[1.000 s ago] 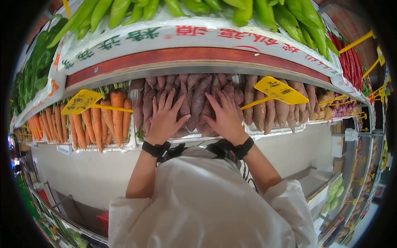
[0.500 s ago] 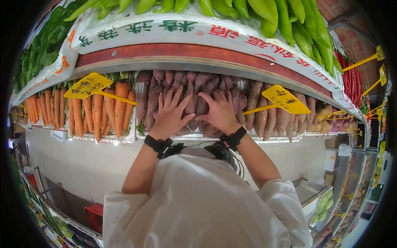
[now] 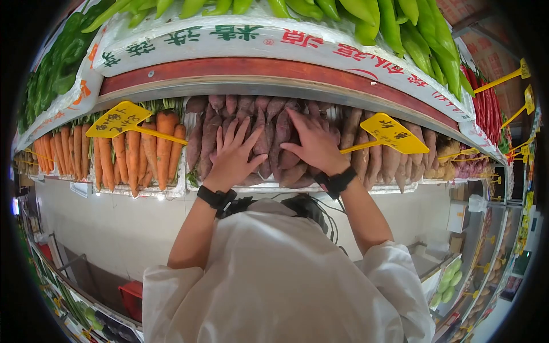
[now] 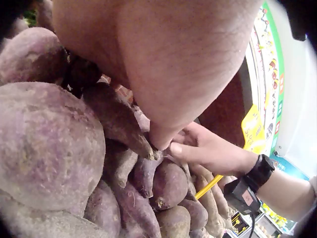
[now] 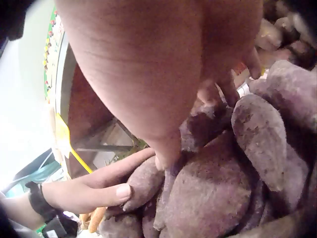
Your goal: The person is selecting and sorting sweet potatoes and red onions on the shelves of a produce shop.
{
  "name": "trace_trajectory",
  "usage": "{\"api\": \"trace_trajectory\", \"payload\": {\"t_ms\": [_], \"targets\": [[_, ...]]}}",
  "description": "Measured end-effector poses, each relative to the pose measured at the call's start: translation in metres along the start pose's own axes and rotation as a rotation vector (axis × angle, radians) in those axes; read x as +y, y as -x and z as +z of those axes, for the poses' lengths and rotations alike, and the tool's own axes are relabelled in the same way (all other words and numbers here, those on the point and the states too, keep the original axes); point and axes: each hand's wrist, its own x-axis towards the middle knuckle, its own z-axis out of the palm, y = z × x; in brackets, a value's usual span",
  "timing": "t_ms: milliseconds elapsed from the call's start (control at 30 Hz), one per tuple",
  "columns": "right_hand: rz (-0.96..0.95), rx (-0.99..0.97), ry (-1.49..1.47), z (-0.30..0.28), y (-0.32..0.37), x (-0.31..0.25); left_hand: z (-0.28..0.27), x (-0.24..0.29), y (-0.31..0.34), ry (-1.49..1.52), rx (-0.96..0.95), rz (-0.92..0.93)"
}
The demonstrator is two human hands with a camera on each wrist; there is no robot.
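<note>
Purple sweet potatoes (image 3: 281,140) lie in a row in a white tray below the wooden ledge. The left hand (image 3: 231,162) rests on the left part of the pile with its fingers spread. Over the right part lies the right hand (image 3: 321,148), its thumb pointing toward the middle. In the left wrist view the left hand (image 4: 153,59) is above several sweet potatoes (image 4: 168,186), with the right hand (image 4: 213,151) beyond. The right wrist view has the right hand (image 5: 148,74) against sweet potatoes (image 5: 208,188); its fingertips are partly hidden.
Carrots (image 3: 132,160) lie at the left behind a yellow price sign (image 3: 119,120). Another yellow sign (image 3: 394,134) stands over longer, browner roots at the right. Above are a red-brown ledge (image 3: 274,67) and green peppers (image 3: 394,28); red chillies (image 3: 485,94) lie at the far right.
The right hand first moved inward toward the left hand, then back to the right across the pile. The left hand stayed on the left part. The head view shifted slightly.
</note>
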Motion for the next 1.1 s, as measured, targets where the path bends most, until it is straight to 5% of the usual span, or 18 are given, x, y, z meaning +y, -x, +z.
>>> {"api": "trace_trajectory", "payload": {"t_ms": [200, 467, 867, 933, 1100], "targets": [[-0.011, 0.008, 0.347, -0.002, 0.048, -0.008, 0.001, -0.001, -0.001, 0.006, -0.014, 0.006], [0.109, 0.06, 0.287, 0.028, 0.059, -0.017, 0.001, -0.002, -0.001, -0.023, -0.022, 0.016], [0.067, 0.07, 0.206, 0.017, 0.063, -0.014, 0.001, -0.003, 0.0, -0.01, 0.0, 0.039], [0.075, 0.198, 0.089, 0.008, 0.072, -0.007, 0.0, -0.003, 0.0, -0.017, -0.005, 0.036], [-0.025, 0.182, 0.222, 0.01, 0.104, -0.003, 0.0, -0.001, 0.0, -0.022, -0.013, 0.028]]}}
